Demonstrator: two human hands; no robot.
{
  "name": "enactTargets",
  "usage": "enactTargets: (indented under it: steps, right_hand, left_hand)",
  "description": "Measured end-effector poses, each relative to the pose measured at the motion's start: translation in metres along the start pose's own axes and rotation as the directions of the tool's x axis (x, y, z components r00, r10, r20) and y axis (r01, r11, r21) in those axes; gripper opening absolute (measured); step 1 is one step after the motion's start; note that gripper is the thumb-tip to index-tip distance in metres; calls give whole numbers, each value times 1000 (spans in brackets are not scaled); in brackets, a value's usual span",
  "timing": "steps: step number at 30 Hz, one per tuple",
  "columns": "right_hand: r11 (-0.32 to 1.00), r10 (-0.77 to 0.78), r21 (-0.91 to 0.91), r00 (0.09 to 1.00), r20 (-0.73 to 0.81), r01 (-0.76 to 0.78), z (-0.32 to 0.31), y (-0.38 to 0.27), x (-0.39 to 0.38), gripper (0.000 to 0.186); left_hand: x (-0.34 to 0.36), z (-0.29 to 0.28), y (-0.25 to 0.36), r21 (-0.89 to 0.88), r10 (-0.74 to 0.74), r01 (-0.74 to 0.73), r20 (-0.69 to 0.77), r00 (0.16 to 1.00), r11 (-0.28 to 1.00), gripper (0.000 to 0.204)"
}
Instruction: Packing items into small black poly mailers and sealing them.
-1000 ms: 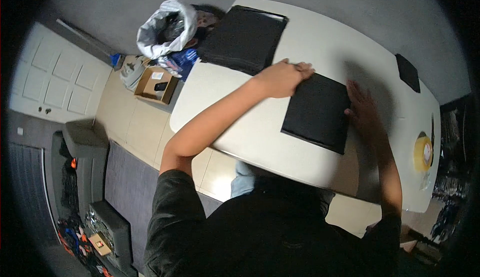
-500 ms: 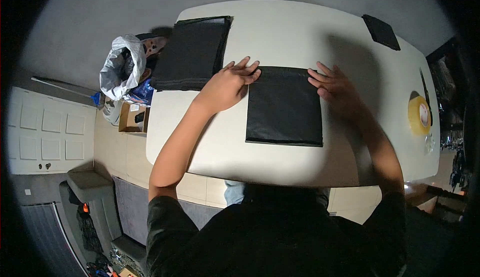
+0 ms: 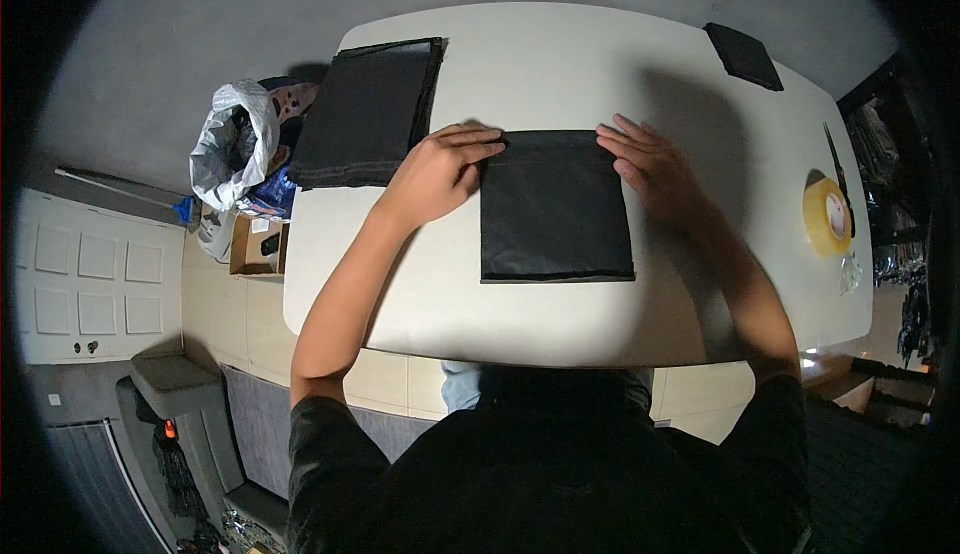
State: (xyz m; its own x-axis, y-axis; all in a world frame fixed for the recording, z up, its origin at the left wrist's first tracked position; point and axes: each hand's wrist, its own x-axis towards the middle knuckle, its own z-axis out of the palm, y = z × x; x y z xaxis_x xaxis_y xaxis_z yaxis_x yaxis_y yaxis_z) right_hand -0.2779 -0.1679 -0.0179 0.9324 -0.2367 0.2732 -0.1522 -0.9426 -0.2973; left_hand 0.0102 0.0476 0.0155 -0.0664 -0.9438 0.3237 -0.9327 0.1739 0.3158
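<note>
A flat black square piece (image 3: 556,209), like a folded cloth or bag, lies in front of me on the white table (image 3: 520,64). The fingers of my left hand (image 3: 448,166) stretch out and touch its far left corner. At the far right corner, my right hand (image 3: 652,169) rests its extended fingertips along the edge. Neither hand grips anything. To the left of my left hand sits a stack of larger black sheets (image 3: 365,114), their edges slightly uneven.
A small black folded piece (image 3: 744,57) lies at the far right edge. Along the right side are a yellow tape roll (image 3: 828,216) and a thin dark pointed tool (image 3: 836,159). Beyond the left edge stand a silver bag (image 3: 235,144) and a cardboard box (image 3: 256,246).
The view has shifted a little. My left fingers, spread apart before, now lie closer together at the corner. The black square has stayed nearly in place, straightened slightly.
</note>
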Motion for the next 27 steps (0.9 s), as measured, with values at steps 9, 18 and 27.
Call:
enactTargets:
  steps: [9,18,27]
  right_hand:
    - [992,-29,111,962,-273,61,12,14,-5,24]
    - [984,-139,-103,988,62,145,-14,-83,2,33]
    - [991,-61,-130,975,-216,33,34,-70,22,42]
  left_hand:
    - [1,-22,6,-86,-180,169,-136,974,982,38]
    - [-2,-6,2,-48,21,-25,-81,997,999,37]
    - [-9,-7,40,-350,114,-53,155,981,935,27]
